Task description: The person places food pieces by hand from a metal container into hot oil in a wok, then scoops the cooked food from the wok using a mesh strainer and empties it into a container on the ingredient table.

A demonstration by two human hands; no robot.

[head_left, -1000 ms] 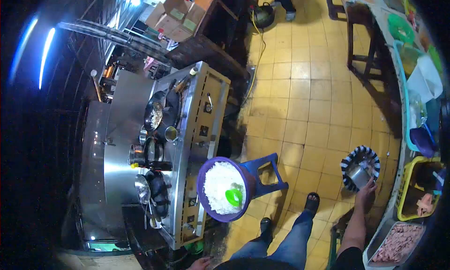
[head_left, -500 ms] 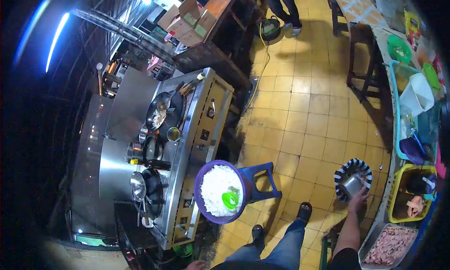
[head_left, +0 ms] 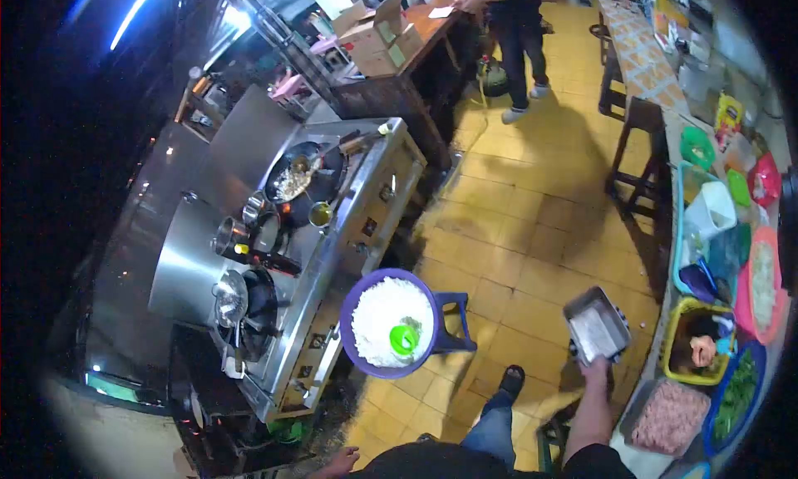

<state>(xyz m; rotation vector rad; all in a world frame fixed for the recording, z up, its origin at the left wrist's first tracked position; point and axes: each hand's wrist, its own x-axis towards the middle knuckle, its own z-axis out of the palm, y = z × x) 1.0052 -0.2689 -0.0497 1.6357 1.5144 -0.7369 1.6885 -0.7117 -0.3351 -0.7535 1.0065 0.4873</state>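
Observation:
My right hand (head_left: pixel 595 369) grips the near edge of a rectangular metal pan (head_left: pixel 597 325), held out over the floor on the right. The pan's inside faces up and looks bare. A dark edge shows around the pan, and what lies beneath it is mostly hidden. Low at the bottom edge, my left hand (head_left: pixel 342 461) hangs with its fingers loosely apart and holds nothing. Ahead of it stands a purple tub (head_left: pixel 349 313) of white rice on a blue stool (head_left: pixel 453 317), with a green scoop (head_left: pixel 404 340) in the rice.
On the left is a steel stove (head_left: pixel 332 271) with a wok (head_left: pixel 287 176) of food and a dark bottle (head_left: pixel 274 263). The right counter carries a yellow basket (head_left: pixel 669 346), a tub of chopped pinkish meat (head_left: pixel 669 417) and greens (head_left: pixel 738 396). A person (head_left: pixel 515 39) stands by the far table.
My right hand has brought the metal pan up from the striped round container on the floor, which the pan now covers from sight. The view has shifted; the other person shows more fully.

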